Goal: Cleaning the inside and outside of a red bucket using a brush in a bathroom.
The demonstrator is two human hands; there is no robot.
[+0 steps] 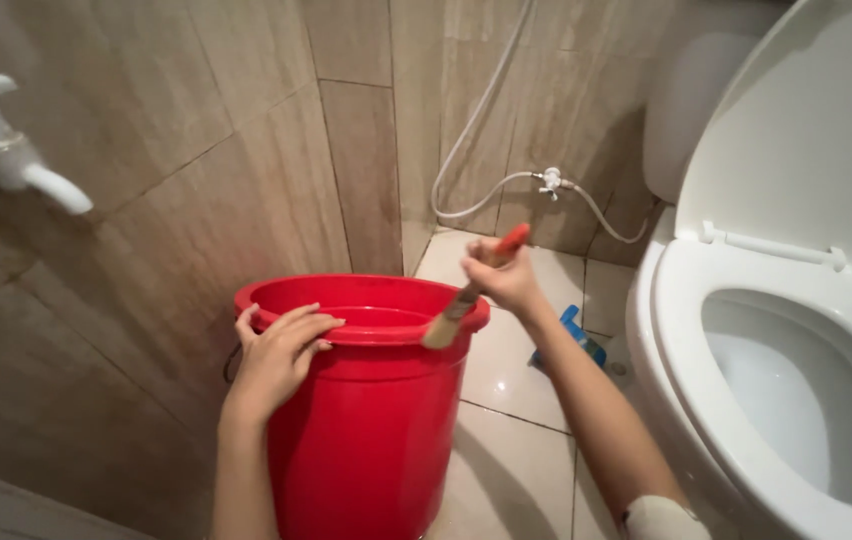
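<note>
My left hand [281, 352] grips the red bucket [371, 430] rim, fingers curled over it. My right hand [506, 278] is closed around a brush [471, 293], bristles at the rim.

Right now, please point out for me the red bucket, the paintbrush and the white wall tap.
red bucket [371, 440], head view, on its front wall.
paintbrush [443, 330], head view, on the bristles at the bucket rim.
white wall tap [6, 155], head view, on the tap body.
</note>
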